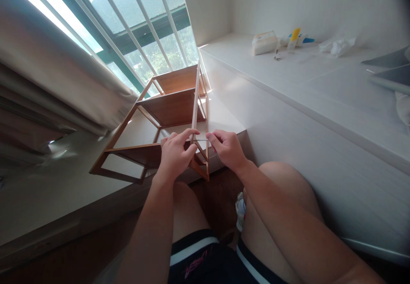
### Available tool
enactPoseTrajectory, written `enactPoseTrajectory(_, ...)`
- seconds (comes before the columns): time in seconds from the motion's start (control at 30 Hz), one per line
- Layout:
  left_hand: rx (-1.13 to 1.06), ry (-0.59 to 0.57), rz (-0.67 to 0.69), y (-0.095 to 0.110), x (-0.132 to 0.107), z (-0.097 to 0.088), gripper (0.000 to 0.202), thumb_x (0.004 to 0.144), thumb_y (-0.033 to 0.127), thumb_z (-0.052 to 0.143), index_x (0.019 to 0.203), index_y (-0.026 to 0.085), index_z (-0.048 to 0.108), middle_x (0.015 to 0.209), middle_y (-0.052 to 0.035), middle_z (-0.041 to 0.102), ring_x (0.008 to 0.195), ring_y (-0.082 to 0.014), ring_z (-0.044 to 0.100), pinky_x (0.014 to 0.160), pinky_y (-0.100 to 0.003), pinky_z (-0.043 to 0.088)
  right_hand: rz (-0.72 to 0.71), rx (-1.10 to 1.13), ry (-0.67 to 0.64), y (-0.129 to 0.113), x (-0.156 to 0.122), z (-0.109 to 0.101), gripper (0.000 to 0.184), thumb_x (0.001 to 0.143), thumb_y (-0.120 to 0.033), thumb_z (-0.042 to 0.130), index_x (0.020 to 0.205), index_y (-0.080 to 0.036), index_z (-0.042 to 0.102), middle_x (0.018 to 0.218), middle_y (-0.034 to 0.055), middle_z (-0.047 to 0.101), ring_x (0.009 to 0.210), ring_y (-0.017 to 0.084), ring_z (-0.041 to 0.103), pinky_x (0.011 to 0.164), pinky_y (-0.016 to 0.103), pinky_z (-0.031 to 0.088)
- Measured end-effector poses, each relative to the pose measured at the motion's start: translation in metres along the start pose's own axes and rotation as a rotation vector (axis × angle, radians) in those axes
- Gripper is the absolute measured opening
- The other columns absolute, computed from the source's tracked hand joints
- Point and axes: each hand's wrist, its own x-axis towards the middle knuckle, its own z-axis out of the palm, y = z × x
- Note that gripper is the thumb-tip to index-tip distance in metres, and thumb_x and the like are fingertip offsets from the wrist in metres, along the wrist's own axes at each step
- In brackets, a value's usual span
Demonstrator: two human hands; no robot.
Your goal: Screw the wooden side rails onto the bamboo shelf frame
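A brown wooden shelf rack (pixel 173 106) with several boards leans at a tilt in front of the window. My left hand (pixel 177 149) is closed around its near upright, beside the lowest visible board, with the thumb and index finger on either side of the post. My right hand (pixel 226 147) sits just to the right, its fingers pinched on a thin metal rod that looks like a hex key (pixel 201 140). The rod's far end meets the upright between my two hands. Its tip at the post is too small to make out.
To the right, a white cabinet top (pixel 320 92) carries a tissue pack (pixel 264 42), a yellow-capped bottle (pixel 294 40) and a crumpled plastic bag (pixel 338 45). A curtain (pixel 64 70) hangs at the left beside the barred window (pixel 144 23). The rack rests over a pale ledge (pixel 77 181).
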Motion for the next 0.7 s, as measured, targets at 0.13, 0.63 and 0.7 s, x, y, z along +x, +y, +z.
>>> enactPoseTrajectory(0.13,0.007,-0.004,-0.001,0.0011,0.0004,0.0,0.035,0.085,0.03,0.049,0.115,0.034,0.066,0.082,0.002,0.068,0.09,-0.0233,0.057,0.093,-0.04,0.031,-0.052,-0.04,-0.03,0.0004,-0.0005,-0.0008,0.047,0.1,-0.047,0.046,0.061,-0.021,0.044,0.054,-0.0032,0.042,0.055,0.013,0.039,0.058,0.029,0.029)
enactPoseTrajectory(0.63,0.007,-0.006,-0.004,0.0017,0.0007,-0.0001,0.035,0.085,0.029,0.049,0.115,0.034,0.066,0.081,0.0021,0.066,0.091,-0.0229,0.058,0.09,-0.04,0.031,0.092,0.166,-0.024,0.0032,0.002,0.0032,0.047,0.096,-0.046,0.053,0.057,-0.02,0.048,0.051,-0.0035,0.046,0.051,0.011,0.041,0.055,0.027,0.033)
enactPoseTrajectory(0.7,0.008,-0.008,-0.005,0.0015,0.0009,0.0,0.035,0.085,0.03,0.049,0.115,0.034,0.066,0.08,0.0022,0.066,0.091,-0.023,0.058,0.09,-0.04,0.03,0.146,0.276,-0.028,0.0042,0.0023,0.0061,0.047,0.095,-0.045,0.055,0.055,-0.02,0.049,0.048,-0.0032,0.047,0.048,0.011,0.042,0.054,0.027,0.035)
